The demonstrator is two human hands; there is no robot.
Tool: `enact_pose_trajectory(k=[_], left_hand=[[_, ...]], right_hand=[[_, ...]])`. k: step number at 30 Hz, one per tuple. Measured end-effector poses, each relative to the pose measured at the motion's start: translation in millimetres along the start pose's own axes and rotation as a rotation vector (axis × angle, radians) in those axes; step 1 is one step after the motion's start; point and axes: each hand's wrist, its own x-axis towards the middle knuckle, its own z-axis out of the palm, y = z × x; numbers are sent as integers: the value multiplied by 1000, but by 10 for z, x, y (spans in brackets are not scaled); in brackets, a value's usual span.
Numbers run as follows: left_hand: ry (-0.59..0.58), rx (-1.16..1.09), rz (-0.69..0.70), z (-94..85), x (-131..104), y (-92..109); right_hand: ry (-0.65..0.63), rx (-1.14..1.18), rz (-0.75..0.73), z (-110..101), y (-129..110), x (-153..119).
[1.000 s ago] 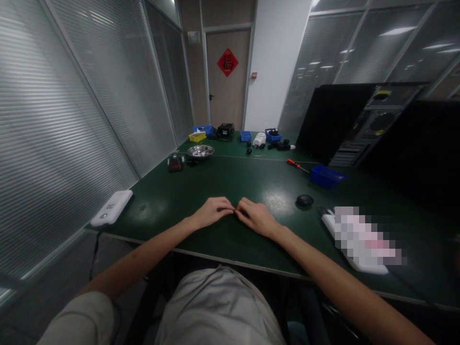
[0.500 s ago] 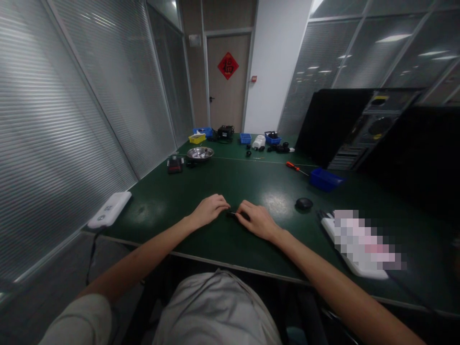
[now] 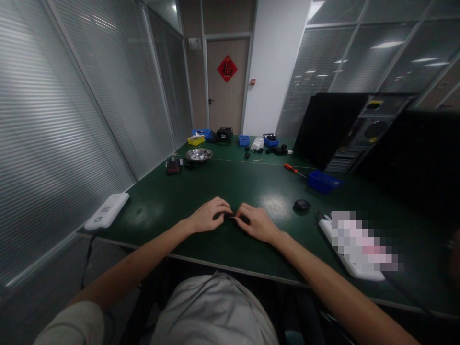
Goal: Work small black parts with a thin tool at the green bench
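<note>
Over the middle of the green table, both my hands meet fingertip to fingertip. My left hand (image 3: 211,214) is closed, its thumb and curled fingers around the end of a small dark piece (image 3: 228,216), too small and dim to name. From the right, my right hand (image 3: 256,223) is closed in a pinch at the same spot. A thin pale sliver shows at its thumb tip; whether it belongs to the dark piece I cannot tell. The curled fingers hide part of what lies between them.
To the right are a black mouse (image 3: 302,205), a blue bin (image 3: 323,181), an orange-handled screwdriver (image 3: 292,168) and a white device (image 3: 354,268), partly blurred out. A metal dish (image 3: 199,155) and small trays stand farther back. Another white device (image 3: 107,211) lies left; a computer case (image 3: 354,129) rises right.
My left thumb has come into view below the fingers, at the small dark piece. My right hand keeps its pinch, nearly unmoved. The whole view has shifted slightly.
</note>
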Motion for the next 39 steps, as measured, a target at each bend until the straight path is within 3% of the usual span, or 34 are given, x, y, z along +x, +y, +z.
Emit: enact_pose_trajectory(k=[7,12,15,20,23,26,33,39], left_hand=[[-26,-5,-5,39,30,-51],[-71,41,-35,-29,14,-285],[-58,138,-132,-318,-195,-662],[116,448,-518,-1107,-907,-1555],[198,590,-713,-1412,-1263,-1896],[227,619,-786,-1483,-1381,-1986],[411,558,-835,-1455,-1347,-1969],[318,680,-699,-1469,-1458,-2154]], right_hand=[[24,13,15,-28,33,-17],[20,3,20,-31,46,-18],[22,7,12,-30,41,-13],[16,5,11,-30,39,-4],[11,4,16,-32,42,-6],[8,11,22,-39,41,-12],[4,20,23,-48,40,-20],[6,22,4,-13,73,-15]])
